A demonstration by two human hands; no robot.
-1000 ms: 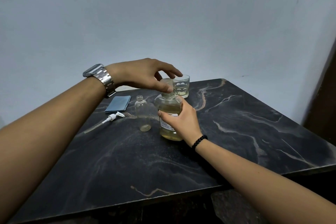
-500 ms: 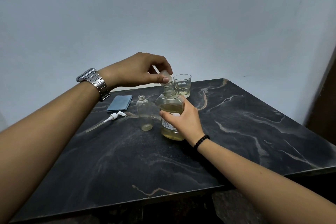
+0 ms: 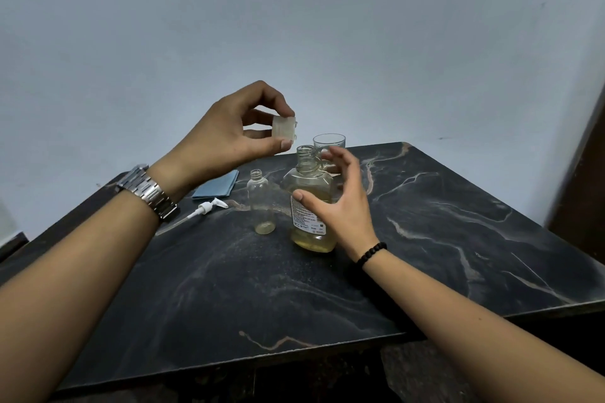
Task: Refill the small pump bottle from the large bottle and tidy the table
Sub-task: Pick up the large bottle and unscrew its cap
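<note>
Large bottle (image 3: 311, 206): upright on dark marble table (image 3: 425, 239), near centre, neck uncapped, pale yellow liquid filling roughly lower half, printed label facing camera. Cap (image 3: 284, 128): translucent, off the bottle, pinched between thumb and fingers of left hand (image 3: 229, 137), held in air above and slightly left of the open neck. Left hand closed on cap only; metal watch (image 3: 149, 191) on that wrist. Right hand (image 3: 340, 203): fingers spread and curved around right side of large bottle, thumb tip at the label; firm contact of the fingers not resolvable, appears loosely open rather than gripping. Beaded bracelet (image 3: 371, 253) on right wrist.

Small pump bottle (image 3: 261, 202): clear, upright, just left of large bottle, not touching it, neck open, thin trace of yellowish liquid at bottom. Pump head (image 3: 206, 208): white, lying on its side on table left of small bottle, dip tube trailing toward left arm. Blue cloth (image 3: 217, 188): folded flat, behind pump head, partly hidden by left wrist. Drinking glass (image 3: 328, 142): clear, behind large bottle, partly hidden by right fingers; contents not resolvable.
</note>
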